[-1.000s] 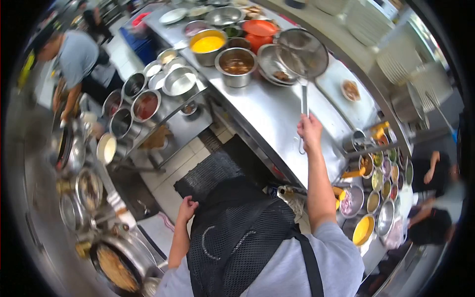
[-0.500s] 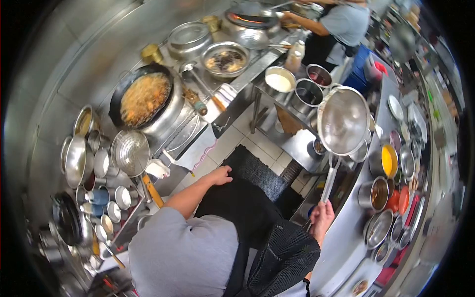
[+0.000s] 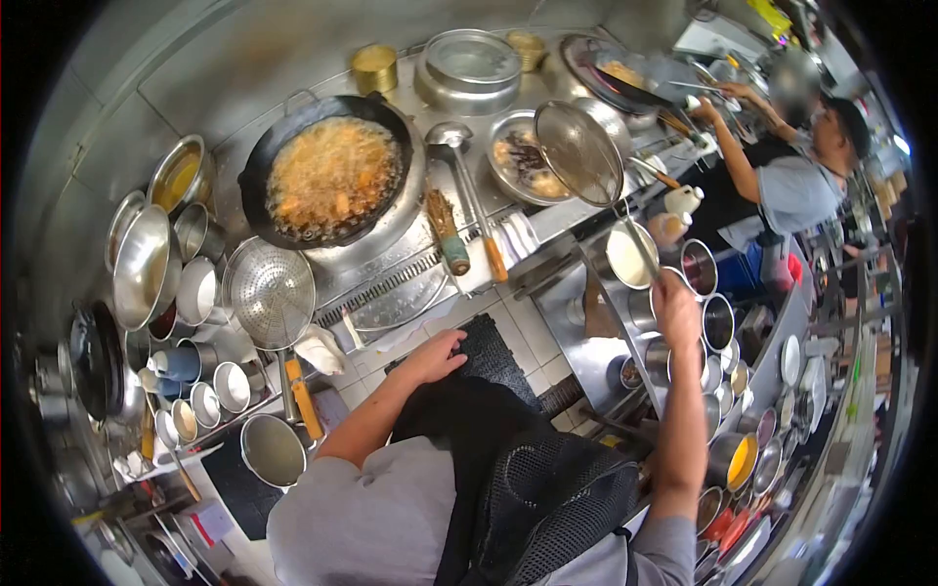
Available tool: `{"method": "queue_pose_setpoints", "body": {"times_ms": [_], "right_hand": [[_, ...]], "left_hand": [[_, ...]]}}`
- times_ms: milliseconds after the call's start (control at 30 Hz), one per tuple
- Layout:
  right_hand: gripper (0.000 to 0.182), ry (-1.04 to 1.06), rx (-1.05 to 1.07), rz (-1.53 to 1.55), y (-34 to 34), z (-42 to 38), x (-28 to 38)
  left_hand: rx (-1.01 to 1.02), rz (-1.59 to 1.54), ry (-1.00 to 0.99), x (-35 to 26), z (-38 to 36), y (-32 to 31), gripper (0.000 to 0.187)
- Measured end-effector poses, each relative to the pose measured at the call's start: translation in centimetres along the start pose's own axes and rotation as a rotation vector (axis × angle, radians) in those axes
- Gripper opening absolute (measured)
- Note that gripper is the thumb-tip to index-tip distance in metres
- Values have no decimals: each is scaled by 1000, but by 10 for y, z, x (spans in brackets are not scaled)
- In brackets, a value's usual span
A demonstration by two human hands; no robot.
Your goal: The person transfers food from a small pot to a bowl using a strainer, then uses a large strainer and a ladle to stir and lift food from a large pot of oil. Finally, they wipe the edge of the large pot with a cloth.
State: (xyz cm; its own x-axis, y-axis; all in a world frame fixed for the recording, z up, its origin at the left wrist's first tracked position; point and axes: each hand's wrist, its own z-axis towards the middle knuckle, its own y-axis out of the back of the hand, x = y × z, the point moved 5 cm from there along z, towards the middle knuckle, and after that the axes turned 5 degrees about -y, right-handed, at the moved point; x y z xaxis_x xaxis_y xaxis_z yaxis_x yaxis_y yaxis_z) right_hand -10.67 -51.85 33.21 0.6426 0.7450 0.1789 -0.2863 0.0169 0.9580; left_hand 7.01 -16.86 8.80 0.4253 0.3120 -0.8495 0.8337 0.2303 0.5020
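Observation:
My right hand (image 3: 676, 311) grips the handle of a round fine-mesh strainer (image 3: 578, 154), held out over the counter. In this view its mesh overlaps a metal bowl (image 3: 496, 176) of dark and golden bits in liquid. My left hand (image 3: 440, 357) hangs near my black apron, fingers stretched out, holding nothing. To the left of the strainer, a black wok (image 3: 256, 190) on the stove bubbles with golden pieces frying in oil (image 3: 334, 174). Between wok and bowl lie a ladle (image 3: 448, 135) with a wooden handle and a bristle brush (image 3: 452, 249).
A perforated skimmer (image 3: 269, 291) rests at the left, beside metal bowls (image 3: 147, 269) and small cups. Pots, including one of white liquid (image 3: 630, 254), stand on the right shelf. A co-worker (image 3: 796, 181) handles another wok (image 3: 586, 63) at the far right. Black mat (image 3: 493, 356) covers the floor.
My right hand has swung the strainer from the right-hand counter leftward to the bowl beside the stove. The view has turned right, and the co-worker shows more fully.

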Motion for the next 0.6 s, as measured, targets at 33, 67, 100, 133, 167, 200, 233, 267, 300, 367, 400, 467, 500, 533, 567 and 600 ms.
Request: {"method": "queue_pose_setpoints", "body": {"times_ms": [33,67,100,133,167,200,233,267,300,367,400,467,500,533,567,600], "right_hand": [[18,1,54,-107,-1,29,0],[18,11,108,-214,-4,57,0],[19,54,150,-279,-7,83,2],[19,105,195,-343,-12,106,6],[21,148,266,-390,-18,126,11],[20,221,244,-353,-19,139,17],[23,235,285,-404,-36,158,2],[25,203,324,-436,-44,169,5],[26,283,349,-481,-58,180,5],[24,274,280,-416,-70,191,-2],[16,257,244,-405,-65,189,4],[16,259,197,-333,-60,182,0],[20,274,174,-296,-63,179,-14],[27,273,144,-267,-65,179,-29],[27,225,165,-293,-59,179,-31],[28,179,184,-317,-54,180,-22]], "left_hand": [[-47,-18,-35,-9,5,13,46],[-101,-37,-66,-13,9,27,45],[-86,-61,-17,-9,11,36,43],[-113,-80,18,-4,9,47,43],[-180,-72,5,-1,6,61,41],[-260,-64,2,1,-1,74,40],[-399,-56,17,0,-15,90,39],[-543,-34,45,-3,-33,107,38],[-724,-117,176,-3,-54,122,35],[-1032,180,303,9,-108,144,33],[-1246,480,357,5,-136,152,32],[-1156,799,745,11,-188,160,31],[-1116,752,977,13,-207,155,31],[-975,864,1093,27,-227,139,32],[-858,914,1149,45,-242,121,44],[-613,583,1373,36,-240,129,58]]}}
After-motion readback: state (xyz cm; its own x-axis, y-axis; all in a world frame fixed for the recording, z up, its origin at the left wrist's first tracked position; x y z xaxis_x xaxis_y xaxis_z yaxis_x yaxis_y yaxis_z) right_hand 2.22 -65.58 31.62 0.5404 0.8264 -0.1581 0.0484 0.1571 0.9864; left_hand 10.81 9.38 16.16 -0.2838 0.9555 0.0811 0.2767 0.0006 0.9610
